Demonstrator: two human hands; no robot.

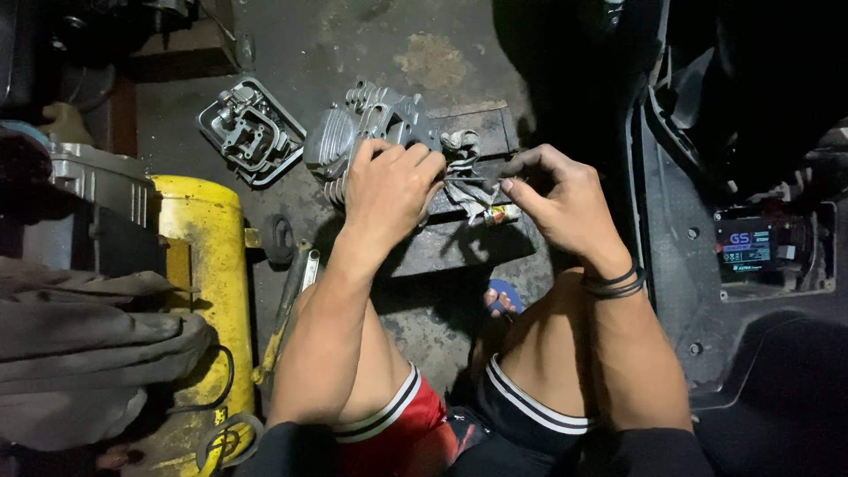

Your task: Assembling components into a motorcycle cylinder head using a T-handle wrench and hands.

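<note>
Thin dark metal rod (473, 180) pinched at each end by left hand (389, 190) and right hand (556, 199), held over grey finned aluminium cylinder head (371, 124), on dark block's edge (477, 247), yellow tank (208, 291) left, open concrete floor (353, 44) beyond.

Bare floor (300, 44) ahead; yellow tank (208, 265) crowds left, black panel (707, 291) right.

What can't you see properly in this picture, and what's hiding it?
- Head view: the thin part pinched between the left hand and right hand is too small to tell.
- The finned engine part is partly covered by the left hand.
- The rag is partly hidden behind the fingers.
- The yellow tank is partly covered by grey cloth.
</note>
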